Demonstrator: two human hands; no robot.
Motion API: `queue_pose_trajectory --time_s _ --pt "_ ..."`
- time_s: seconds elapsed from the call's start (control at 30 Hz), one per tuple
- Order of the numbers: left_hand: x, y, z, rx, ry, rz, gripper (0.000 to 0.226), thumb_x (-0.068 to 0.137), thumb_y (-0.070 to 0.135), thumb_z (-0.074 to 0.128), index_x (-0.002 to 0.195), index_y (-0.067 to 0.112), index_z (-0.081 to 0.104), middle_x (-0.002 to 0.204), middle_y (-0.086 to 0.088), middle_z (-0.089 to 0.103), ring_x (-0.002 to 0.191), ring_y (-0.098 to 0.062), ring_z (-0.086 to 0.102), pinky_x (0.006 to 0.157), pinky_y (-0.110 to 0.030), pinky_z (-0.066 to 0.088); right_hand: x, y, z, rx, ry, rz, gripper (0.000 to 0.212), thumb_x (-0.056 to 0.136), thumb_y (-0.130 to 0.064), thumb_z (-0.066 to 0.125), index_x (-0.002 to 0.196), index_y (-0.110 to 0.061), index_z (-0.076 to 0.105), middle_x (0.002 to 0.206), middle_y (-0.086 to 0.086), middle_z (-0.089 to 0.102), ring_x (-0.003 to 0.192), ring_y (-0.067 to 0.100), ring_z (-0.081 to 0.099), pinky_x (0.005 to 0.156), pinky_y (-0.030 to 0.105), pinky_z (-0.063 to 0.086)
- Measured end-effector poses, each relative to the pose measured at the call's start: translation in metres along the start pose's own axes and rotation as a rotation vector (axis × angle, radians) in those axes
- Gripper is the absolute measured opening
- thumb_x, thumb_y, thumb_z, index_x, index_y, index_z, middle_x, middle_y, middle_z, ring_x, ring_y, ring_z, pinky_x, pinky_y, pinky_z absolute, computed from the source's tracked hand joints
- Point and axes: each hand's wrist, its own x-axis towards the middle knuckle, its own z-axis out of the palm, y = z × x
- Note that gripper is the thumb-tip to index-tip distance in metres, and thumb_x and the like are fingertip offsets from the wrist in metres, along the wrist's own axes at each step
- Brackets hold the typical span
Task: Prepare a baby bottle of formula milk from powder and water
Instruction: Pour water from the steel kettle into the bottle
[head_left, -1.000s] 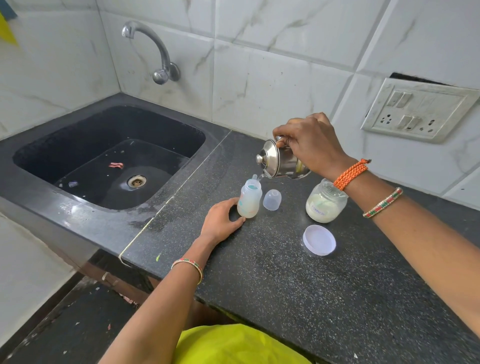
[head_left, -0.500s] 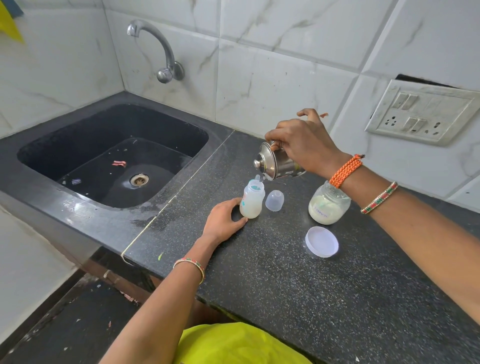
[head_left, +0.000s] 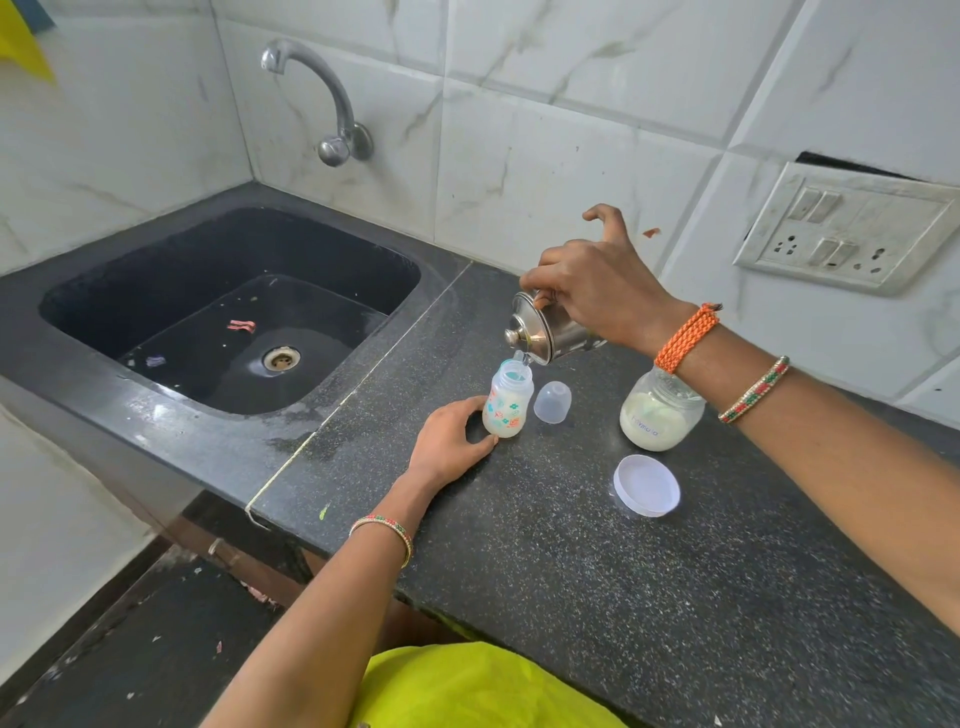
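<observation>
A small patterned baby bottle (head_left: 508, 401) stands open on the dark counter (head_left: 571, 571), whitish at the bottom. My left hand (head_left: 449, 444) grips its base with thumb and fingers. My right hand (head_left: 597, 283) holds a steel lidded pot (head_left: 545, 335) tipped steeply to the left, spout right over the bottle's mouth, with a thin stream of water running in. The little finger sticks up. An open glass jar of pale formula powder (head_left: 657, 415) stands just right of the bottle, partly behind my right wrist.
The bottle's clear dome cap (head_left: 553, 401) sits between bottle and jar. The jar's white lid (head_left: 647, 486) lies upturned nearer me. A black sink (head_left: 156, 249) with a wall tap (head_left: 332, 104) is to the left; a switch panel (head_left: 847, 228) is on the right wall.
The steel pot has tipped further over the bottle and my right hand has lifted its little finger. My left hand and the bottle have stayed where they were.
</observation>
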Motion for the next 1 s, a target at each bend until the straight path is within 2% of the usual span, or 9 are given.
queue_pose_trajectory --time_s 0.57,1.0 --pt "0.0008 -0.0021 0.0010 0.006 -0.007 -0.004 0.055 0.077 0.033 0.071 0.129 0.026 0.052 0.128 0.005 0.061 0.115 -0.011 0.055 0.092 -0.022 0.035 0.0083 -0.0072 -0.0005 -0.171 -0.017 -0.159 0.015 0.094 -0.023 0.052 0.093 -0.026 0.067 0.078 -0.005 0.065 0.074 0.020 0.062 0.101 0.044 0.010" --pt "0.0010 -0.0022 0.0017 0.014 -0.004 0.004 0.055 0.077 0.032 0.070 0.129 0.025 0.053 0.128 0.005 0.061 0.116 -0.012 0.056 0.092 -0.023 0.035 0.0033 -0.0078 0.0017 -0.204 0.001 -0.265 0.016 0.092 -0.015 0.055 0.094 -0.026 0.067 0.076 -0.006 0.064 0.070 0.020 0.063 0.100 0.045 0.012"
